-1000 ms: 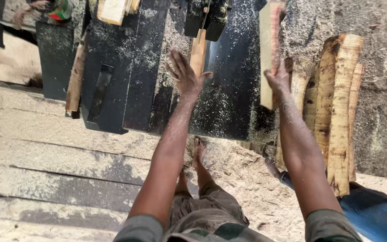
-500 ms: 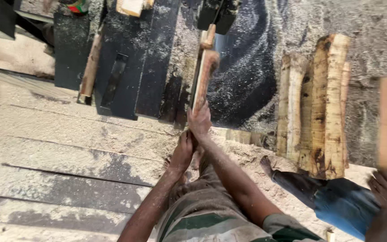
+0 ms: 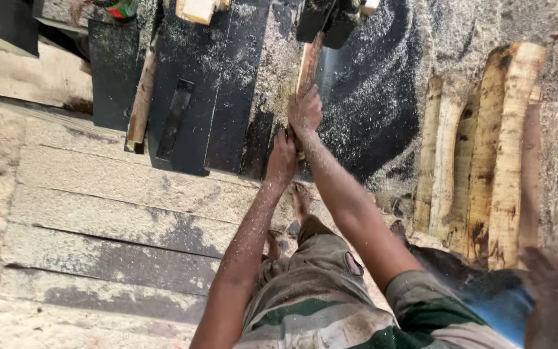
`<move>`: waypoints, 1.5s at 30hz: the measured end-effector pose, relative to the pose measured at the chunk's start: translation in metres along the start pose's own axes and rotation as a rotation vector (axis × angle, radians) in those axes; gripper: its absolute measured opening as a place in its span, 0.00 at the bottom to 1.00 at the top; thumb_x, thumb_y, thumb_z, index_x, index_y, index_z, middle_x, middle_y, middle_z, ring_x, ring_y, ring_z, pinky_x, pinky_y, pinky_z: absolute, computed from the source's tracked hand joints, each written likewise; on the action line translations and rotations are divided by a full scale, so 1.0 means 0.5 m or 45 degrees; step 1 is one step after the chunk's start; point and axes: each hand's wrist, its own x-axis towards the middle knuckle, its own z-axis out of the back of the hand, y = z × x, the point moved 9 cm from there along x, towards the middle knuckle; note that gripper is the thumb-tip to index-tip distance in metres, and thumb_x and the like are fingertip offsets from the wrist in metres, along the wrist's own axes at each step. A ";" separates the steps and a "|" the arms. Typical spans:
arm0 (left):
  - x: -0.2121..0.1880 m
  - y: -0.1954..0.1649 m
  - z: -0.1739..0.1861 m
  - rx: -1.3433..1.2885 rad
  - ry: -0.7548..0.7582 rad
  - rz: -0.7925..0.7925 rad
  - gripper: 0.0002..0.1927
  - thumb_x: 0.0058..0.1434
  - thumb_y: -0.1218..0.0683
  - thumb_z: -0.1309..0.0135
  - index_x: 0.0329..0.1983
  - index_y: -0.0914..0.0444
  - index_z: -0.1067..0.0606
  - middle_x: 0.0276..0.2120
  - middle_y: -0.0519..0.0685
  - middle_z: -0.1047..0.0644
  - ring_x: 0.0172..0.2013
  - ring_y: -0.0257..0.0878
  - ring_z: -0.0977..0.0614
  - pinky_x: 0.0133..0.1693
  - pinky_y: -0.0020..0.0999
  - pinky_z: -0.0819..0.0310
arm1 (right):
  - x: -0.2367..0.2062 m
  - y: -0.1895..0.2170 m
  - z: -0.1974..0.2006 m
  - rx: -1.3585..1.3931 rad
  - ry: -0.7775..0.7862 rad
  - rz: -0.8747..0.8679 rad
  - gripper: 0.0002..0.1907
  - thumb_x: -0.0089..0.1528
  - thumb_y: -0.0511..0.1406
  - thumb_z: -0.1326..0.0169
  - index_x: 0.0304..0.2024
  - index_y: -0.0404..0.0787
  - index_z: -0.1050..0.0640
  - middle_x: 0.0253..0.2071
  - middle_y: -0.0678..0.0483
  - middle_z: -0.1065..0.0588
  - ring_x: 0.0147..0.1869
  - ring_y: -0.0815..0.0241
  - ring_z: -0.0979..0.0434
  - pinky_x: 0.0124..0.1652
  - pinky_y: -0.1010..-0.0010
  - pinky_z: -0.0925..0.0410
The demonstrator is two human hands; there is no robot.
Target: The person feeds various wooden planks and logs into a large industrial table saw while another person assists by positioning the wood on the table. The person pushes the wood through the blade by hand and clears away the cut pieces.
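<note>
A narrow wooden strip (image 3: 307, 63) lies lengthwise on the dark, sawdust-covered saw table (image 3: 227, 97), its far end under the black machine guard (image 3: 327, 16). My right hand (image 3: 305, 111) is closed over the near part of the strip. My left hand (image 3: 282, 158) grips the strip's near end just behind the right hand. Both arms are stretched forward and dusted with sawdust.
Several rough bark-edged slabs (image 3: 485, 155) lie stacked at the right. Another person's hands (image 3: 550, 284) and a blue garment (image 3: 498, 304) show at the lower right. A loose wood offcut (image 3: 142, 97) rests on the table's left. Worn planks (image 3: 117, 213) lie below; my bare feet stand in sawdust.
One second ago my right hand held a plank upright at the right and my left lay open on the strip. Now both hands grip the strip, pushed farther toward the guard.
</note>
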 end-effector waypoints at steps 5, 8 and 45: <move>-0.051 -0.014 0.033 -0.019 -0.152 -0.041 0.24 0.67 0.59 0.48 0.62 0.80 0.34 0.58 0.76 0.31 0.51 0.63 0.22 0.45 0.42 0.15 | -0.068 -0.064 -0.028 0.762 0.221 0.062 0.36 0.73 0.52 0.59 0.72 0.33 0.43 0.65 0.38 0.35 0.65 0.44 0.33 0.56 0.41 0.35; -0.063 0.011 0.015 0.007 -0.091 0.032 0.21 0.73 0.61 0.53 0.67 0.77 0.33 0.54 0.68 0.25 0.51 0.58 0.19 0.47 0.43 0.15 | -0.139 -0.128 -0.046 0.838 0.089 -0.218 0.32 0.74 0.54 0.69 0.64 0.39 0.29 0.61 0.43 0.30 0.66 0.46 0.33 0.64 0.41 0.39; -0.656 0.178 -0.173 0.291 0.856 0.733 0.28 0.64 0.43 0.41 0.60 0.66 0.26 0.52 0.62 0.21 0.54 0.57 0.20 0.54 0.50 0.24 | -0.092 -0.970 0.250 -0.151 0.343 -0.401 0.72 0.55 0.69 0.41 0.79 0.40 0.65 0.82 0.36 0.61 0.82 0.35 0.54 0.68 0.41 0.39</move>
